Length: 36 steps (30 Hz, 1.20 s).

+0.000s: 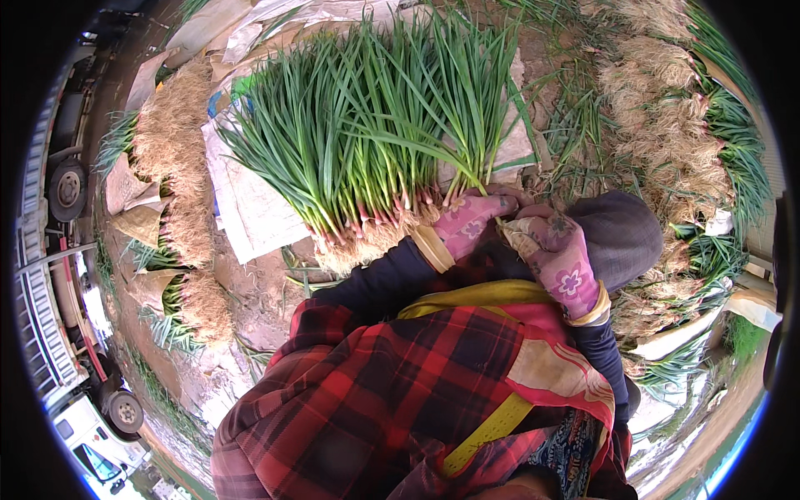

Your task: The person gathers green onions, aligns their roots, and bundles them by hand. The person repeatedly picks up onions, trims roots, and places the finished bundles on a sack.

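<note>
My left hand (472,220), in a pink flowered glove, closes around the stalk of a scallion (465,165). Its green leaves fan out up and to the left. My right hand (558,253), gloved alike with soiled fingertips, is curled at that scallion's lower end, which the fingers mostly hide. Just beyond the hands lies a wide row of scallions (375,137), leaves pointing away and pale roots (362,244) towards me. A smaller group of scallions (478,112) lies at the row's right end. Beneath them is a white woven-plastic sheet (253,206).
Bundled scallions with bushy roots are lined up along the left (175,131) and right (662,119). Loose leaves (575,131) litter the dirt ground. My grey-clothed knee (615,240) rises beside the right hand. A white truck (94,437) stands at the far left.
</note>
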Each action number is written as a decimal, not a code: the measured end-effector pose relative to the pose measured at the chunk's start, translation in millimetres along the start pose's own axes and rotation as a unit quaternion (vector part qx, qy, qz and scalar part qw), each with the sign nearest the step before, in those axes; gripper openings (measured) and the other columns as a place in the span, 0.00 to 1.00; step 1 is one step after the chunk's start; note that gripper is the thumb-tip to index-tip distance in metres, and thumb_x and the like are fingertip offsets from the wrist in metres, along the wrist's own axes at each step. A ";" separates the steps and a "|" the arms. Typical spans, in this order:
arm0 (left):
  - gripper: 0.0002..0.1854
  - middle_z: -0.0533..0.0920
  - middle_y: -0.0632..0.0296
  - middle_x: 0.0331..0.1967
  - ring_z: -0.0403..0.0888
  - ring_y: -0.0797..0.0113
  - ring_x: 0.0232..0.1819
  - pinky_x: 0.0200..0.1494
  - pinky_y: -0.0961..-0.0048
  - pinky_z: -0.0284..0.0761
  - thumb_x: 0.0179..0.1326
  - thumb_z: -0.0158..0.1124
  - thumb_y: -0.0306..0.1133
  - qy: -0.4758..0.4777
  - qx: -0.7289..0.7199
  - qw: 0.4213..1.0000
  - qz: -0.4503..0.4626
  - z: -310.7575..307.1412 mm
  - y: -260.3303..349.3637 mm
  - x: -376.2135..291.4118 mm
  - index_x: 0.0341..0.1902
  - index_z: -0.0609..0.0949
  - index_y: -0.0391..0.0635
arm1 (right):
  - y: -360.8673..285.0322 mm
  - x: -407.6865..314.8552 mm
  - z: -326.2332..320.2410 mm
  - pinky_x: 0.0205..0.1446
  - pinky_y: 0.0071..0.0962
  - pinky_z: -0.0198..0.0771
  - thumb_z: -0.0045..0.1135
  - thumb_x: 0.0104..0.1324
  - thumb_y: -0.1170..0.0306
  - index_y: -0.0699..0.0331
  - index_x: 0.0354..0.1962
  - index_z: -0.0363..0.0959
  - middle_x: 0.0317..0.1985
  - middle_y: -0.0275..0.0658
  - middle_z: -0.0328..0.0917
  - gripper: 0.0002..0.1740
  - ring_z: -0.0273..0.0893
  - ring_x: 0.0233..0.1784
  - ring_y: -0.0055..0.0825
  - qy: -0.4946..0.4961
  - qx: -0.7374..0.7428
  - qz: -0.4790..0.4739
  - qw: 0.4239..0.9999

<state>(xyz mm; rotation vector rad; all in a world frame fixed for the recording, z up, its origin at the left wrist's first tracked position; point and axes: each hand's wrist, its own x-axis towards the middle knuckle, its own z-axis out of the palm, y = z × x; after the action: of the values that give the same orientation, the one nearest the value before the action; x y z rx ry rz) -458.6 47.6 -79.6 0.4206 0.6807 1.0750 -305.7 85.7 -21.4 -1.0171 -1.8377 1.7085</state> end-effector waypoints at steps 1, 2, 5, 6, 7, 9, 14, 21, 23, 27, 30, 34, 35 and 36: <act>0.16 0.75 0.57 0.40 0.72 0.67 0.44 0.50 0.74 0.65 0.56 0.47 0.29 -0.052 0.112 0.990 0.061 -1.8 3.8 4.7 0.48 0.72 0.37 | -3.5 0.4 0.8 0.43 0.20 0.63 0.52 0.51 0.83 0.70 0.31 0.73 0.34 0.36 0.72 0.08 0.68 0.38 0.21 -0.011 -0.009 -0.085 0.996; 0.17 0.76 0.57 0.37 0.74 0.68 0.42 0.45 0.75 0.67 0.53 0.47 0.28 -0.036 0.144 0.987 0.055 -5.9 9.1 2.5 0.47 0.72 0.37 | -12.5 -6.2 0.2 0.46 0.20 0.61 0.52 0.51 0.83 0.70 0.30 0.72 0.38 0.36 0.71 0.06 0.67 0.43 0.23 -0.012 0.089 -0.055 0.994; 0.20 0.77 0.55 0.39 0.77 0.67 0.36 0.40 0.73 0.74 0.54 0.51 0.34 0.043 0.164 0.983 0.071 -50.8 31.9 -10.0 0.49 0.71 0.37 | -31.0 -24.3 -21.5 0.30 0.23 0.67 0.53 0.54 0.70 0.72 0.24 0.73 0.28 0.44 0.73 0.10 0.71 0.27 0.26 0.079 0.101 -0.070 0.989; 0.21 0.77 0.54 0.39 0.78 0.65 0.35 0.38 0.72 0.75 0.54 0.52 0.35 0.075 0.143 0.985 0.061 -69.8 44.8 -13.3 0.50 0.70 0.37 | -37.7 -33.4 -29.6 0.30 0.24 0.67 0.51 0.56 0.66 0.71 0.22 0.72 0.25 0.44 0.72 0.14 0.70 0.26 0.28 0.163 0.124 -0.085 0.975; 0.21 0.77 0.53 0.39 0.79 0.64 0.33 0.35 0.71 0.77 0.54 0.52 0.36 0.126 0.127 0.982 0.053 -90.1 59.5 -31.4 0.50 0.70 0.38 | -30.3 -36.6 -46.7 0.30 0.26 0.67 0.49 0.57 0.64 0.70 0.22 0.69 0.23 0.42 0.71 0.16 0.69 0.25 0.29 0.182 0.173 -0.126 0.960; 0.22 0.77 0.53 0.39 0.79 0.63 0.33 0.36 0.71 0.77 0.54 0.52 0.36 0.199 0.160 0.966 0.038 -123.3 73.3 -53.2 0.51 0.69 0.37 | -28.8 -43.9 -76.1 0.35 0.25 0.63 0.46 0.59 0.64 0.68 0.27 0.67 0.26 0.42 0.68 0.13 0.67 0.29 0.29 0.283 0.162 -0.118 0.938; 0.25 0.76 0.50 0.39 0.77 0.58 0.35 0.38 0.61 0.75 0.53 0.54 0.40 0.271 0.050 0.956 -0.100 -214.3 26.9 -90.0 0.51 0.68 0.35 | -2.9 -71.3 -132.1 0.37 0.28 0.59 0.45 0.60 0.64 0.68 0.30 0.68 0.27 0.40 0.65 0.13 0.63 0.30 0.28 0.138 0.381 -0.138 0.904; 0.29 0.77 0.48 0.36 0.77 0.56 0.32 0.34 0.64 0.76 0.49 0.58 0.51 0.242 0.174 0.862 -0.411 -249.0 67.8 -113.2 0.46 0.73 0.36 | 9.4 -87.4 -144.4 0.38 0.27 0.59 0.45 0.61 0.65 0.69 0.33 0.70 0.33 0.42 0.68 0.14 0.62 0.31 0.27 0.230 0.316 -0.109 0.914; 0.25 0.78 0.51 0.35 0.78 0.61 0.32 0.33 0.68 0.76 0.52 0.57 0.46 0.083 -0.053 0.946 -0.309 -281.6 69.5 -98.8 0.47 0.73 0.37 | 18.9 -90.5 -155.8 0.39 0.25 0.58 0.43 0.62 0.66 0.70 0.34 0.69 0.34 0.40 0.68 0.14 0.61 0.32 0.26 0.203 0.374 -0.114 0.898; 0.28 0.76 0.49 0.42 0.78 0.60 0.36 0.39 0.67 0.76 0.54 0.55 0.42 0.142 0.223 0.963 -0.044 -212.9 64.7 -41.0 0.54 0.67 0.37 | 43.1 -116.7 -175.8 0.40 0.25 0.58 0.41 0.62 0.67 0.70 0.35 0.68 0.34 0.40 0.69 0.13 0.62 0.34 0.26 0.285 0.358 -0.101 0.884; 0.25 0.73 0.47 0.47 0.76 0.54 0.42 0.43 0.62 0.74 0.56 0.54 0.36 0.081 0.118 0.987 -0.066 -264.6 17.9 4.8 0.55 0.65 0.35 | 68.3 -155.5 -184.1 0.38 0.26 0.61 0.41 0.62 0.68 0.70 0.35 0.68 0.34 0.41 0.70 0.13 0.66 0.32 0.27 0.389 0.338 -0.071 0.854; 0.25 0.73 0.49 0.47 0.74 0.54 0.44 0.45 0.59 0.72 0.56 0.50 0.38 0.174 0.182 0.951 -0.179 -244.0 32.9 3.7 0.56 0.65 0.37 | 84.6 -245.8 -190.2 0.34 0.26 0.66 0.43 0.59 0.68 0.70 0.34 0.70 0.31 0.43 0.74 0.12 0.71 0.26 0.29 0.583 0.202 -0.019 0.786; 0.26 0.73 0.50 0.47 0.74 0.55 0.43 0.45 0.59 0.71 0.56 0.51 0.40 0.182 0.174 0.947 -0.202 -247.4 34.8 1.2 0.55 0.64 0.38 | 80.0 -268.8 -188.3 0.33 0.26 0.67 0.44 0.58 0.68 0.71 0.35 0.70 0.29 0.43 0.75 0.13 0.72 0.25 0.30 0.625 0.145 -0.013 0.767; 0.27 0.73 0.52 0.47 0.73 0.55 0.43 0.45 0.59 0.71 0.55 0.51 0.43 0.194 0.165 0.939 -0.230 -253.4 33.2 -5.1 0.55 0.64 0.38 | 71.1 -293.9 -181.8 0.34 0.25 0.67 0.44 0.57 0.69 0.72 0.35 0.70 0.29 0.43 0.75 0.14 0.72 0.25 0.29 0.664 0.096 0.000 0.741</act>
<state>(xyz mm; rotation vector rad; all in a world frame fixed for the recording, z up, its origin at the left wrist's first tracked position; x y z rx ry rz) -656.5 55.0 -241.2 0.3127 1.2544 0.5961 31.6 -17.5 -14.9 -1.5100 -0.6601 0.6337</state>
